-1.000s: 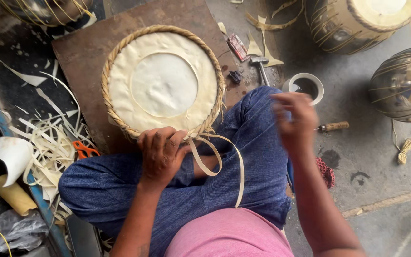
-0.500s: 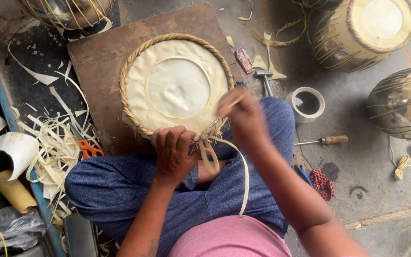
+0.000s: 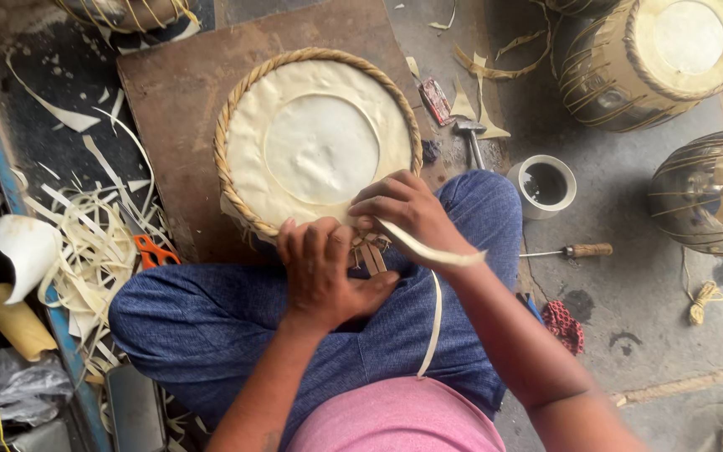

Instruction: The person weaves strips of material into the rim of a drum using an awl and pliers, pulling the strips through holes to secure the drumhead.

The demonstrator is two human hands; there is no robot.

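I see my left hand resting at the near rim of the drumhead, fingers curled and pressed down over the strip ends that hang from the braided rim. My right hand sits just right of it, touching the same rim, with its fingers pinched on a pale strip; that strip runs out past the wrist and loops down over my lap toward the body. The drumhead lies straight ahead of both hands on a brown board, its edge against my knees. Left of the left hand, well apart, lie a pile of shavings and orange scissors. Ahead and right of the right hand I can make out a small hammer, a white cup and an awl on the floor. Further right stand two laced drums.
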